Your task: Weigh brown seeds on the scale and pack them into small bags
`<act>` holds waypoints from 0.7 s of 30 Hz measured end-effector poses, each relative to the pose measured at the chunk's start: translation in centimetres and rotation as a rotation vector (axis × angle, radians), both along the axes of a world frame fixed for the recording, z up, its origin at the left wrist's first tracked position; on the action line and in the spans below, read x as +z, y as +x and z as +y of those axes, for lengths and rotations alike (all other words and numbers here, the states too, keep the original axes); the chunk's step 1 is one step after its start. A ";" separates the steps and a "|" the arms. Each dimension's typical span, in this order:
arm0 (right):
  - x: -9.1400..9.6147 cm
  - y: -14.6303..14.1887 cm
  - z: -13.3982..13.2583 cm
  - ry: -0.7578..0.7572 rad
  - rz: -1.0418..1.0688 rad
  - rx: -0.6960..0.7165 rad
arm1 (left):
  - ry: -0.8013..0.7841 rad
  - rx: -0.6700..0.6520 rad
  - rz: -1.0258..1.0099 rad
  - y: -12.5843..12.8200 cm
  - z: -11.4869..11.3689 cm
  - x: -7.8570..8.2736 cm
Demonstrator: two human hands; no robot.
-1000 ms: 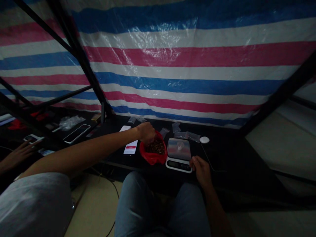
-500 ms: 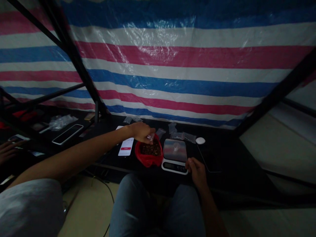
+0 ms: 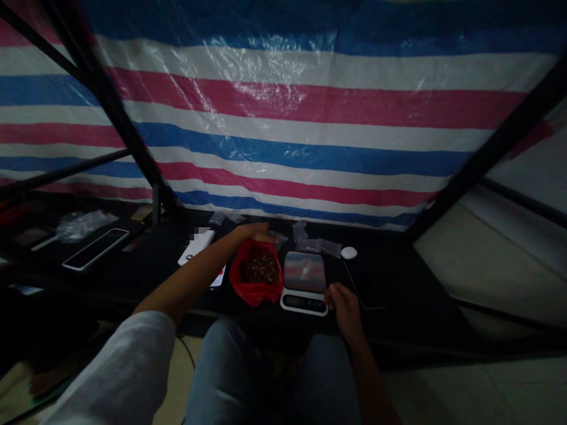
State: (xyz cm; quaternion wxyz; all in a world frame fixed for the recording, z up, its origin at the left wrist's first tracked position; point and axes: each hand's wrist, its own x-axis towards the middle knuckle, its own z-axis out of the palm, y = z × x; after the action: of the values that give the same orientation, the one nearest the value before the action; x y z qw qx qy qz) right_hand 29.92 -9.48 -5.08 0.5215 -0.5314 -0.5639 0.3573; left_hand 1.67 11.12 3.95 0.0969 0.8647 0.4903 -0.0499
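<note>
Bag: an open red plastic bag (image 3: 254, 293) of small brown pieces (image 3: 261, 270) sits mouth upward on the black counter (image 3: 419, 289), just left of the scale.
Scale: I see a white scale with a square silvery plate (image 3: 305, 285) and a dark front panel; on the plate lies a small pale item (image 3: 306, 268), too blurred to identify.
Left hand: my left hand (image 3: 258, 232) is just behind the bag, beside a clear flat plastic sachet (image 3: 279, 238); whether this grip holds it, I cannot tell.
Right hand: my right hand (image 3: 346, 305) is at the scale's front right corner, fingers curled; I cannot tell whether its grip pinches the casing.
Behind the scale: clear flat packets (image 3: 309, 245) lie together, a round white disc (image 3: 349, 252) near them.
Beneath the left forearm: a flat phone with a lit white screen (image 3: 218, 278), partly hidden.
Backdrop: a glossy sheet striped blue, white and red (image 3: 283, 147).
</note>
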 end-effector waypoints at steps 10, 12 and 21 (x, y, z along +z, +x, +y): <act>-0.6 0.3 0.1 -0.015 0.017 -0.015 | 0.235 0.095 -0.169 2.7 -1.5 0.6; -0.7 0.3 0.1 -0.019 0.030 -0.016 | 0.275 0.072 -0.183 1.9 -3.1 1.8; -0.6 0.3 0.4 -0.019 0.053 0.000 | -0.064 -0.255 -0.033 -2.4 -11.1 2.0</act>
State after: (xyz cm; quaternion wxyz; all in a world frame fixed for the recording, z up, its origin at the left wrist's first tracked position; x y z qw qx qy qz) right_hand 30.22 -9.08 -5.67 0.5311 -0.5269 -0.5464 0.3764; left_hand -0.71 0.03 5.90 0.1254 0.9172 0.3728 -0.0633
